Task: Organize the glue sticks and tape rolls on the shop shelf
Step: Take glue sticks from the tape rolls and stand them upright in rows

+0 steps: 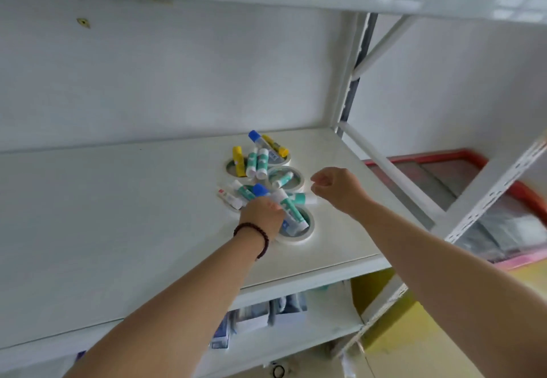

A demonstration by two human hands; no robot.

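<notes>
A jumble of glue sticks (257, 162) with blue, yellow and teal markings lies across several white tape rolls (286, 176) on the white shelf (118, 214). My left hand (262, 214), a dark bead bracelet on its wrist, reaches into the near side of the pile with its fingers around a blue-capped glue stick (260, 190). A teal-and-white glue stick (291, 213) rests over the nearest tape roll (299, 237). My right hand (337, 188) hovers just right of the pile, fingers loosely curled, holding nothing.
The left half of the shelf is bare white board. A slanted white shelf upright (485, 200) stands to the right. Boxed goods (254, 315) sit on the shelf below. A red-rimmed bin (473, 155) is behind at the right.
</notes>
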